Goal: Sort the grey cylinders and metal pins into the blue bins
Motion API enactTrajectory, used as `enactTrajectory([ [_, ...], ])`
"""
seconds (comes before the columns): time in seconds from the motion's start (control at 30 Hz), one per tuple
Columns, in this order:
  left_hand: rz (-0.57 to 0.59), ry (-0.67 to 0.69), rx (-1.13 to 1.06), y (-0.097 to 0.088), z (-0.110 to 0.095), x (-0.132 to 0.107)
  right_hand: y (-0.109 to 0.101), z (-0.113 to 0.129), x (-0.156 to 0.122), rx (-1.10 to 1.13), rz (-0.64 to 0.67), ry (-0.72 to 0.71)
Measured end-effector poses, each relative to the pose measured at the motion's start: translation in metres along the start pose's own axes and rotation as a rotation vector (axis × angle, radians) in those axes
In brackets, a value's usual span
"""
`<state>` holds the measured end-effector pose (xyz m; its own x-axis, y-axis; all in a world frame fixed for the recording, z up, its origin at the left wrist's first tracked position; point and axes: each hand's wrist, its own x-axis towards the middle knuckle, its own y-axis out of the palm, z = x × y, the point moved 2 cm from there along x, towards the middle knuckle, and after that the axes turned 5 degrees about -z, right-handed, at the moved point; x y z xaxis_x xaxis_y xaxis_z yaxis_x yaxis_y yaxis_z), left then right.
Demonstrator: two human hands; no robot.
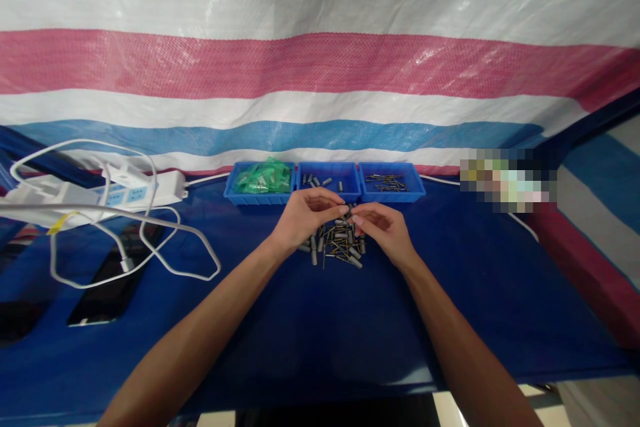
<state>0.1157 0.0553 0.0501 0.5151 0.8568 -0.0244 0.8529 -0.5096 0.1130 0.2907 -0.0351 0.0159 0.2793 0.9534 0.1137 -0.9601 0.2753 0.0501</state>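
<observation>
Left hand (303,217): thumb and fingers drawn close at the tips, above the back of the loose pile; I cannot tell what, if anything, they pinch.
Right hand (387,233): facing the left hand from the other side of the pile, its fingertips gathered just beside the left ones; its grip is too small to make out.
Power strip: white plastic with light-blue socket faces (115,195), at the left of the table (320,333), looped about with white cables (204,243).
Phone: a flat, dark, glossy slab (107,287) in front of the strip, a cable end lying across it.
Left bin: blue plastic, rectangular (260,200), holding crumpled translucent green plastic bags (265,177).
Middle bin: the same blue plastic shape (329,170), with a few short grey cylinders (327,181) inside.
Pile: more short grey cylinders (355,253) mixed with thin brass-coloured rods (324,257), loose on the table between the hands, in front of the middle bin.
Right bin: matching blue plastic (393,197), with thin brass-coloured pins (393,183) on its floor.
Far right: a pixelated patch hides what lies there.
Behind: a striped woven plastic sheet (320,63) in red, white and blue.
</observation>
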Motion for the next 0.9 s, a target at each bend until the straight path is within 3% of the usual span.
enactTrajectory([
  [0.17, -0.045, 0.002, -0.005, -0.0006, 0.0051, 0.0014, 0.0038, 0.0014, -0.0015, 0.072, 0.079, 0.044],
  [0.27, -0.067, 0.032, 0.01, -0.0018, 0.0069, 0.0019, 0.0017, -0.0003, -0.0009, 0.082, 0.059, 0.033],
  [0.47, -0.004, 0.047, 0.064, -0.0023, 0.0103, 0.0023, -0.0041, -0.007, 0.0016, 0.1, -0.027, 0.025],
  [0.9, 0.042, 0.238, 0.313, -0.0015, 0.0067, -0.0002, -0.0042, -0.0076, 0.0024, 0.045, -0.033, 0.056],
])
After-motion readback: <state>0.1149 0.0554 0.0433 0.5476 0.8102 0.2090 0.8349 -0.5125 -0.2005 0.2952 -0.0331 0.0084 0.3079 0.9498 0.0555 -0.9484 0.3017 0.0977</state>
